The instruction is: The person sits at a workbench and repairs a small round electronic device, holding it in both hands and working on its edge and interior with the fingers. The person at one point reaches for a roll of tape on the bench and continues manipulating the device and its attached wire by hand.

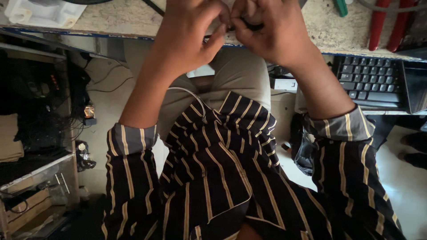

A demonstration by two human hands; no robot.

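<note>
Both hands meet at the edge of the speckled stone worktop. The left hand and right hand pinch, fingertips nearly touching, a small dark object, largely hidden between them. Fine fingertip manipulation appears in progress; any further handling calls for a steady two-handed pinch. A black keyboard lies to the right.

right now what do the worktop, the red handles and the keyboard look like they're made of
Worktop: looks like stone or terrazzo, pale, speckled, matt. Red handles: probably glossy plastic or rubber grips, smooth with a sheen. Keyboard: black matt plastic keys, likely.
</note>
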